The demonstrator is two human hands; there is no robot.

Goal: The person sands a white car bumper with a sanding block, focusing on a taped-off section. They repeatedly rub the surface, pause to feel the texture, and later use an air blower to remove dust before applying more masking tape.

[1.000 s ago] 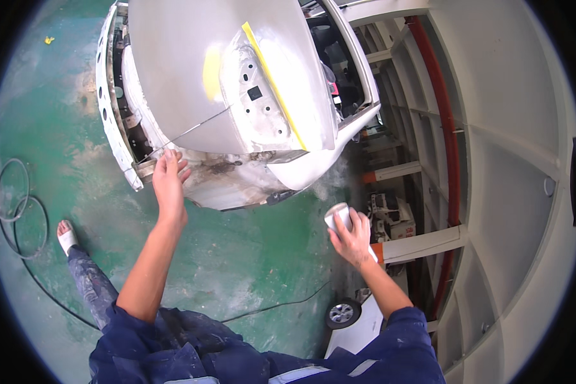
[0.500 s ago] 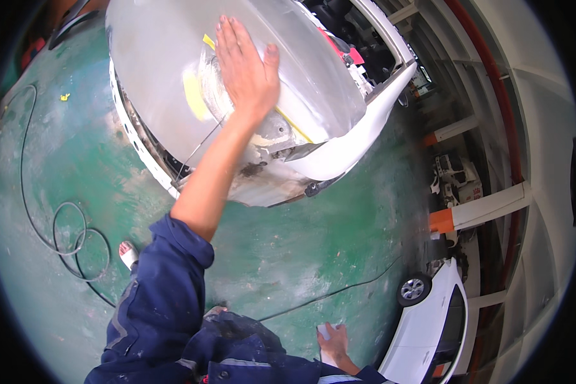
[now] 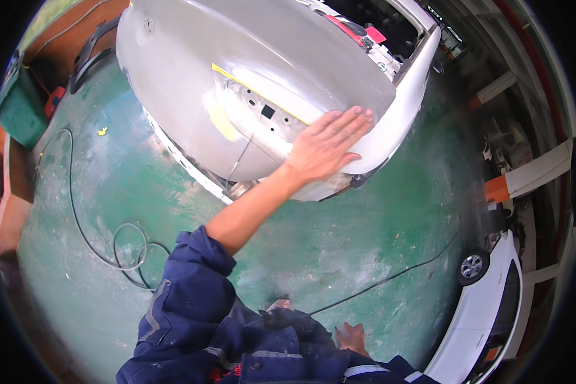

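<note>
Spread wide, the left hand [image 3: 326, 146] overlaps the edge of the grey panel [image 3: 249, 61] (right hand [image 3: 352, 338]: grip I can't judge); green floor [image 3: 320, 253] below.

Car body repair workshop, by the look of it. Part-stripped car in front of me: dull grey panel [image 3: 179, 70], yellow tape strip [image 3: 227, 73], patchy yellowish smear [image 3: 220, 118]. Green floor [image 3: 339, 249] scuffed with whitish marks, loose hose [image 3: 72, 195] across it. Second car [image 3: 477, 320], white, parked nearby.
</note>
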